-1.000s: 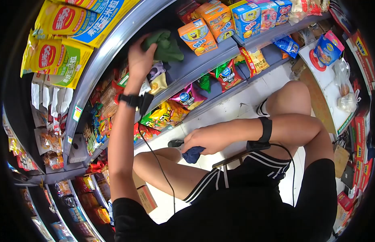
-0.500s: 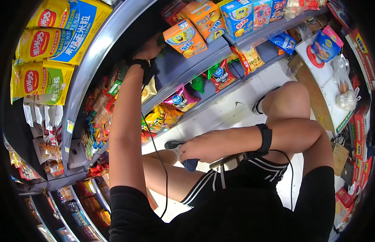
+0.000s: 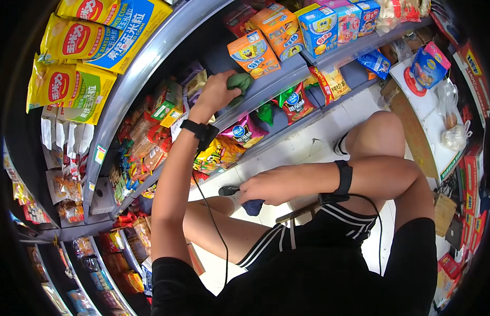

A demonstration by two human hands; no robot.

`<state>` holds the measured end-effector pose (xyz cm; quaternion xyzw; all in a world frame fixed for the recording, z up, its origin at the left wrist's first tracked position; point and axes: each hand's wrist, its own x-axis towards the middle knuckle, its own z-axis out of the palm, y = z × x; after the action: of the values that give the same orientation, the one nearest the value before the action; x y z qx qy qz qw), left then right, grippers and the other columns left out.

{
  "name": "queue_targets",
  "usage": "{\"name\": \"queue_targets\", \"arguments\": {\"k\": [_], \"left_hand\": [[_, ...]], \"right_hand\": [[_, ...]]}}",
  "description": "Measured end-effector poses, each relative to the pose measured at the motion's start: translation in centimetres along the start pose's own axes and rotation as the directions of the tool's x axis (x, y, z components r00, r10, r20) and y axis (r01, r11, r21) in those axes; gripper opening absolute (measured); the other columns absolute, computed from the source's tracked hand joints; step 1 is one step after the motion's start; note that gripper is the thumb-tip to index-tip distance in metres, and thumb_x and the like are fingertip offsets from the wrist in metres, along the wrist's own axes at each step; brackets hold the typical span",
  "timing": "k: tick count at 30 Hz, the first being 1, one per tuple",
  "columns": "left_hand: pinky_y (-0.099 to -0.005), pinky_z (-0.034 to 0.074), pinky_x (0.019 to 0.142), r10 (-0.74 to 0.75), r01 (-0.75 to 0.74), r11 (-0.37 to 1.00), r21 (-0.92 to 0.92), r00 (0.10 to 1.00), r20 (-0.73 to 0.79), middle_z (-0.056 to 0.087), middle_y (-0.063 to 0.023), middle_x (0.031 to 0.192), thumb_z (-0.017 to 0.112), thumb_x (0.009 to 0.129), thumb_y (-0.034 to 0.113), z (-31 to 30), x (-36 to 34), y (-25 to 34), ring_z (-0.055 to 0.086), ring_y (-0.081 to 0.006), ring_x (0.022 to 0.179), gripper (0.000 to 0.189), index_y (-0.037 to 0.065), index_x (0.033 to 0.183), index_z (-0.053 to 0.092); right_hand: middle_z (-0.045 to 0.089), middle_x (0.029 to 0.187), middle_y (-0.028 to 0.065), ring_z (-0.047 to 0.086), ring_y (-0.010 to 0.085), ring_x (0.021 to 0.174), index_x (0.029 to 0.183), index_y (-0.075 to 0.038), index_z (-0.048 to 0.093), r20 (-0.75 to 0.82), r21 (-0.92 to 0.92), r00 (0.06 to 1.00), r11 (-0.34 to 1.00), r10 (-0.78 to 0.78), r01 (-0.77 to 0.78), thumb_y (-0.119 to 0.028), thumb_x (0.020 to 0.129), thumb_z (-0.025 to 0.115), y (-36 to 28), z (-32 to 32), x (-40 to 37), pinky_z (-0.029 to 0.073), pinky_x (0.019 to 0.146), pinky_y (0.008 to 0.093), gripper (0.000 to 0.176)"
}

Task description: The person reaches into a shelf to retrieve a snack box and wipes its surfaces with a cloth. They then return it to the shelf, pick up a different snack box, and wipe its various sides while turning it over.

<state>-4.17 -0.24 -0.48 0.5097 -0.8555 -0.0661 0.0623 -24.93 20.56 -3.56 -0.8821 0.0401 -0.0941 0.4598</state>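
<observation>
My left hand (image 3: 218,94) is over the grey shelf (image 3: 276,84), its fingers closed on a crumpled green cloth (image 3: 239,85). Just right of it stands an orange box (image 3: 254,53) with a yellow cartoon figure. Lower down, my right hand (image 3: 263,187) grips a dark blue cloth (image 3: 252,206) above my bent leg. Beneath the shelf edge near my left wrist are a yellow snack bag (image 3: 219,152) and a purple snack bag (image 3: 243,131).
Blue boxes (image 3: 318,30) stand along the shelf at the back. Yellow corn snack bags (image 3: 71,87) hang at the upper left. A white surface at the right holds a blue pouch (image 3: 429,67). Black cables run from both wrists.
My left hand has come out of the dark back part of the shelf toward the front and right, and the green cloth now shows in it. My right hand has barely moved.
</observation>
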Motion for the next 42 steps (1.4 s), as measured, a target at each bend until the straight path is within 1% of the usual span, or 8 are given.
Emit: {"name": "queue_targets", "arguments": {"k": [4,7,14,18,27,33,37,42], "left_hand": [[-0.0384,0.060,0.105,-0.088,0.118,0.908,-0.401,0.992,0.094,0.083,-0.0140,0.123,0.082,0.101,0.030,-2.7,-1.6,-1.8,0.078,-0.0257,0.116,0.054,0.000,0.145,0.073],[-0.0394,0.060,0.106,-0.317,0.317,0.783,-0.535,0.944,0.094,0.083,-0.0150,0.127,0.081,0.102,0.032,-5.4,-1.9,-3.5,0.079,-0.0273,0.118,0.055,-0.002,0.145,0.072],[-0.0424,0.058,0.111,-0.207,0.128,0.956,-0.263,0.932,-0.298,0.079,-0.0252,0.135,0.082,0.099,0.030,-1.4,3.6,-11.3,0.077,-0.0359,0.128,0.060,-0.005,0.147,0.069],[-0.0487,0.057,0.113,-0.151,0.151,0.988,-0.011,0.988,-0.036,0.075,-0.0306,0.139,0.084,0.095,0.025,0.5,4.3,-7.0,0.072,-0.0460,0.132,0.061,0.002,0.150,0.070],[-0.0528,0.062,0.097,0.047,-0.041,0.998,0.056,0.993,-0.105,0.081,-0.0291,0.115,0.087,0.090,0.025,1.8,-0.6,-1.0,0.077,-0.0480,0.111,0.046,0.004,0.130,0.079],[-0.0414,0.060,0.097,-0.077,0.152,0.901,-0.407,0.978,0.193,0.082,-0.0217,0.117,0.080,0.097,0.027,-0.5,-2.0,1.3,0.080,-0.0305,0.110,0.040,0.004,0.130,0.078],[-0.0377,0.060,0.095,-0.303,0.101,0.738,-0.668,0.933,-0.194,0.083,-0.0071,0.115,0.076,0.101,0.030,-2.9,-3.6,0.2,0.076,-0.0166,0.105,0.041,-0.003,0.125,0.078],[-0.0493,0.063,0.088,-0.201,0.157,0.972,-0.174,0.939,-0.279,0.081,-0.0269,0.102,0.079,0.096,0.033,-5.0,-5.6,1.9,0.081,-0.0446,0.099,0.040,0.004,0.123,0.078]], "right_hand": [[0.074,0.128,0.0201,0.075,0.0433,0.121,0.137,-0.004,0.077,0.033,-0.017,0.999,1.000,0.012,-0.011,0.010,0.085,0.075,0.0,-0.3,0.3,0.062,0.099,0.0526,0.054],[0.074,0.128,0.0203,0.075,0.0430,0.121,0.136,-0.004,0.077,0.006,-0.032,1.000,0.999,-0.009,0.009,0.010,0.085,0.076,0.4,0.0,0.5,0.062,0.099,0.0525,0.053],[0.076,0.126,0.0183,0.076,0.0433,0.116,0.126,-0.005,0.079,0.057,-0.020,0.998,0.999,0.040,-0.039,0.009,0.087,0.074,0.3,-0.3,0.7,0.062,0.094,0.0557,0.041],[0.075,0.122,0.0188,0.076,0.0433,0.115,0.120,-0.004,0.078,0.020,0.004,0.999,0.999,0.036,-0.036,0.009,0.088,0.074,0.1,-0.3,0.5,0.062,0.092,0.0561,0.035],[0.074,0.120,0.0182,0.076,0.0428,0.114,0.119,-0.004,0.078,-0.032,-0.044,0.999,0.999,-0.012,0.010,0.009,0.088,0.071,0.1,-0.3,0.2,0.063,0.092,0.0549,0.034],[0.075,0.121,0.0187,0.076,0.0436,0.114,0.119,-0.004,0.078,-0.011,-0.032,1.000,0.999,-0.008,0.008,0.009,0.085,0.075,0.2,0.2,0.4,0.062,0.092,0.0549,0.037],[0.076,0.119,0.0193,0.076,0.0435,0.113,0.117,-0.003,0.078,-0.049,-0.050,0.998,0.998,-0.026,0.024,0.008,0.083,0.077,0.7,0.6,0.3,0.062,0.090,0.0547,0.036],[0.077,0.114,0.0196,0.077,0.0435,0.110,0.113,-0.003,0.078,-0.017,-0.068,1.000,0.998,-0.015,0.014,0.008,0.081,0.078,1.2,0.9,0.5,0.062,0.087,0.0549,0.034]]}}
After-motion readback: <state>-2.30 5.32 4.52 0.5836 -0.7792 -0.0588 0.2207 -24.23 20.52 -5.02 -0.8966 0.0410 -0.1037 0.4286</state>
